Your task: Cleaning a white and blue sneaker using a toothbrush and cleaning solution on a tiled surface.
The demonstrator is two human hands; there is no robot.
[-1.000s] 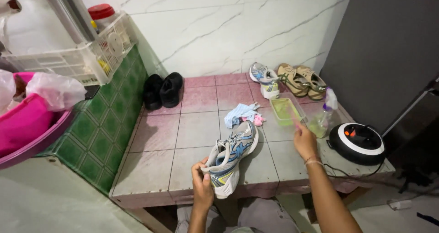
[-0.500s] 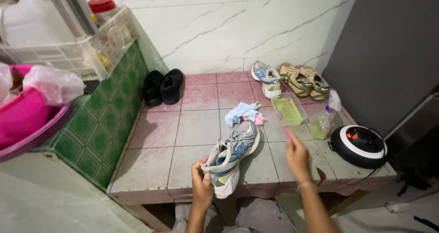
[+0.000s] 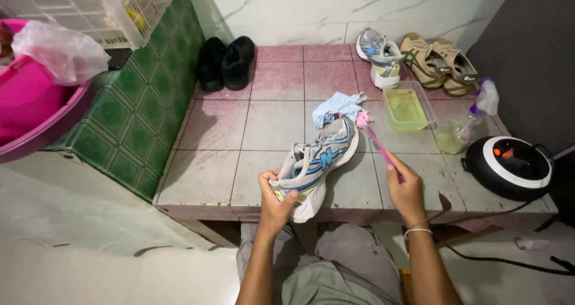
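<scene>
Sneaker (image 3: 316, 164), white and blue, lying on the tiled bench (image 3: 272, 125): left hand (image 3: 274, 200) clamped around the heel, steadying it sole-down. Right hand (image 3: 406, 188) closed on a pink toothbrush (image 3: 376, 142), bristles at the toe, beside the blue cloth (image 3: 338, 106); tray of greenish liquid (image 3: 406, 108) within reach. Since half a second ago, that hand has brought the brush nearer the shoe; the view has tilted down.
</scene>
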